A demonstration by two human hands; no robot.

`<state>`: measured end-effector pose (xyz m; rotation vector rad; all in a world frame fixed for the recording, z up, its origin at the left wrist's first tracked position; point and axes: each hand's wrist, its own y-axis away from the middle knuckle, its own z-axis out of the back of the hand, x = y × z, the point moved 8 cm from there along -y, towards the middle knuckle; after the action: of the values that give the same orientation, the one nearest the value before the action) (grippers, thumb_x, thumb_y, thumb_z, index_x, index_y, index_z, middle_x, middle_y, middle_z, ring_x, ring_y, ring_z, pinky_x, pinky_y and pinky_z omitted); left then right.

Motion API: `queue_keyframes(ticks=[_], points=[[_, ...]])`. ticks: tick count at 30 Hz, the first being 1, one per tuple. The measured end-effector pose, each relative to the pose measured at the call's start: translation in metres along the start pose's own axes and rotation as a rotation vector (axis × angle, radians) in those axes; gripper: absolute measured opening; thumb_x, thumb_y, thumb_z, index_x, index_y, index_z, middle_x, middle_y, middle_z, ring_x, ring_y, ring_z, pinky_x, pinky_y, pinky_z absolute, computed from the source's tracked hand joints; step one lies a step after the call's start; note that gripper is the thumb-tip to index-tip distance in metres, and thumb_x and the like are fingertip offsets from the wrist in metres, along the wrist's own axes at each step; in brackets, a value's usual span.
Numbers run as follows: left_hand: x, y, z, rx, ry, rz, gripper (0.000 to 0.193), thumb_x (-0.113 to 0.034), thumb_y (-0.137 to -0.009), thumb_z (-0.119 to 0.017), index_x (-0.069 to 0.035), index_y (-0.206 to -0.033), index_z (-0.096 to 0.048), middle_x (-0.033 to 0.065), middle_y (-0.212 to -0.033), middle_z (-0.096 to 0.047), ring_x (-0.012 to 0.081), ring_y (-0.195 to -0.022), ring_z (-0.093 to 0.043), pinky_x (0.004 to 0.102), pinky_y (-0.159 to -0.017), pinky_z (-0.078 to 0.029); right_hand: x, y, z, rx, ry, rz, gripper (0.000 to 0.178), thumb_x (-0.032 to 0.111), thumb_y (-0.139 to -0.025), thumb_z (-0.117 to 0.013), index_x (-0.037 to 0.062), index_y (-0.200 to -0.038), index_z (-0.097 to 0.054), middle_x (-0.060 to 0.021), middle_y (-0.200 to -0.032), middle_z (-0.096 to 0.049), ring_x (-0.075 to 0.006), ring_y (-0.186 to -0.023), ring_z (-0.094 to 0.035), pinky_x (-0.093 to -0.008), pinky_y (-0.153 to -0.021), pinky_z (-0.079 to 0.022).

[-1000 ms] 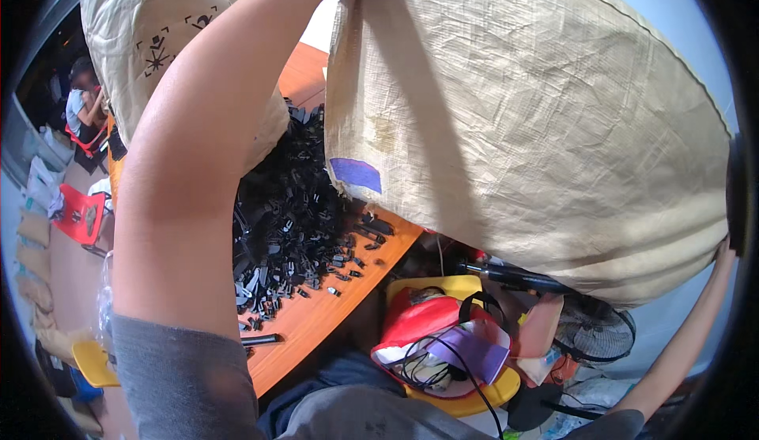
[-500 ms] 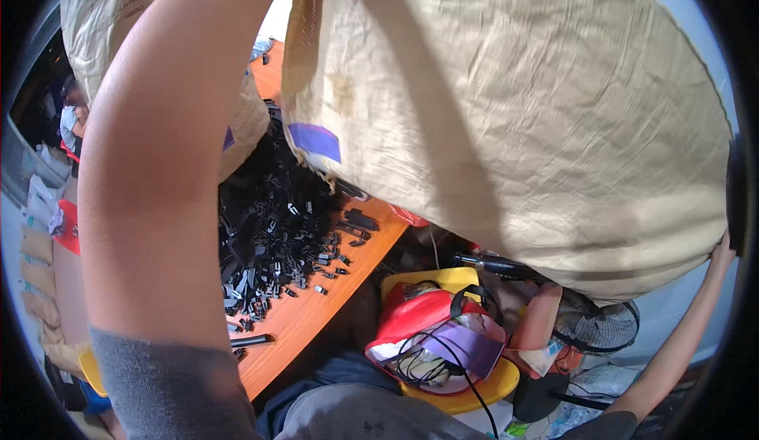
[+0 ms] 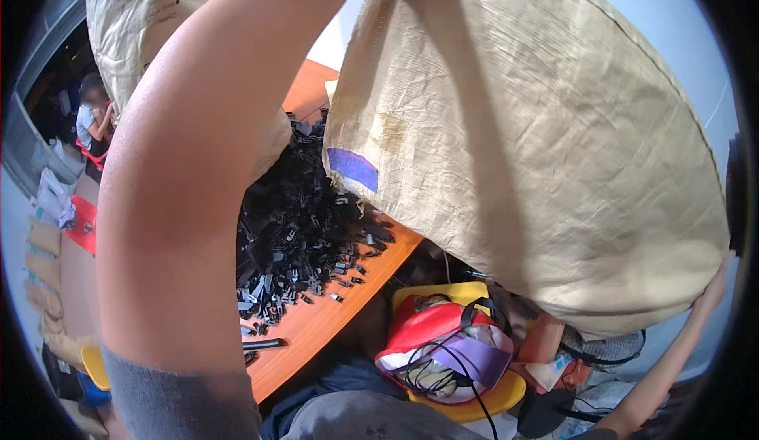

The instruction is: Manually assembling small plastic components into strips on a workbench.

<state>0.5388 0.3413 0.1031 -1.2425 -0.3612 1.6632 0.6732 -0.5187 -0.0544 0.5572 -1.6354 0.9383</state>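
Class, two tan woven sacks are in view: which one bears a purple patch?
The large tan woven sack on the right; its purple patch faces the black parts. The left sack shows none.

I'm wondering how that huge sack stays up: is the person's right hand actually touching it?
Touching. The head view shows the right hand pressed against the lower right edge of the big tan woven sack, fingertips meeting the fabric with no gap.

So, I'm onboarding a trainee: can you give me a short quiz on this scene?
1. True or false: the big woven sack is lifted above the orange table.
2. What lies heaped on the table? A) small black parts B) apples C) books
3. Which hand props the sack's lower right edge?

Key: 1. true. 2. A, small black parts. 3. The right hand; the left arm reaches up, its hand hidden at the sack's top.
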Motion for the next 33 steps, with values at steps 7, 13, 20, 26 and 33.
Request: queue_keyframes(ticks=[7,13,20,26,33], points=[[-0.126,-0.001,-0.077,0.141,-1.275,-0.847,0.044,-0.039,-0.101,-0.048,-0.001,-0.104,-0.069,0.0208,-0.108,-0.068,0.0341,-0.096,-0.066,0.0424,-0.088,-0.051,-0.124,0.116,0.061,-0.066,-0.104,-0.238,0.06,0.042,-0.101,-0.052,-0.0083,-0.134,-0.05,-0.0172,-0.132,-0.058,-0.0275,-0.115,-0.06,-0.0388,-0.1,-0.047],[-0.173,0.068,-0.061,0.272,-0.692,-0.607,0.042,-0.038,-0.1,-0.049,-0.001,-0.103,-0.069,0.02,-0.101,-0.07,0.0309,-0.092,-0.069,0.0403,-0.084,-0.054,-0.303,0.138,0.095,0.053,-0.002,-0.413,0.062,0.047,-0.098,-0.051,-0.0044,-0.132,-0.054,-0.0163,-0.128,-0.06,-0.0279,-0.114,-0.059,-0.0399,-0.098,-0.047],[-0.158,0.1,-0.057,0.386,-0.662,-0.705,0.029,-0.03,-0.099,-0.053,-0.011,-0.113,-0.07,0.0134,-0.106,-0.071,0.0281,-0.089,-0.071,0.0391,-0.08,-0.057,-0.299,0.19,-0.011,0.253,-0.218,-0.397,0.052,0.034,-0.098,-0.058,-0.0053,-0.131,-0.054,-0.0149,-0.125,-0.062,-0.0259,-0.107,-0.062,-0.0384,-0.095,-0.047],[-0.197,0.114,-0.033,0.271,-0.51,-0.548,0.029,-0.032,-0.1,-0.052,-0.013,-0.112,-0.071,0.0109,-0.108,-0.071,0.0273,-0.096,-0.07,0.0373,-0.083,-0.057,-0.165,0.214,-0.027,-0.033,1.151,0.051,0.064,0.032,-0.096,-0.059,-0.0067,-0.142,-0.038,-0.0218,-0.145,-0.043,-0.0301,-0.129,-0.047,-0.0427,-0.106,-0.038],[-0.247,0.128,-0.025,0.224,-0.418,-0.612,0.027,-0.018,-0.095,-0.053,-0.016,-0.114,-0.072,0.0099,-0.102,-0.073,0.0243,-0.087,-0.072,0.0383,-0.081,-0.058,0.185,0.379,-0.305,0.626,0.2,0.805,0.1,0.043,-0.075,-0.081,0.0004,-0.148,-0.029,-0.022,-0.145,-0.044,-0.0362,-0.133,-0.044,-0.0435,-0.11,-0.038]])
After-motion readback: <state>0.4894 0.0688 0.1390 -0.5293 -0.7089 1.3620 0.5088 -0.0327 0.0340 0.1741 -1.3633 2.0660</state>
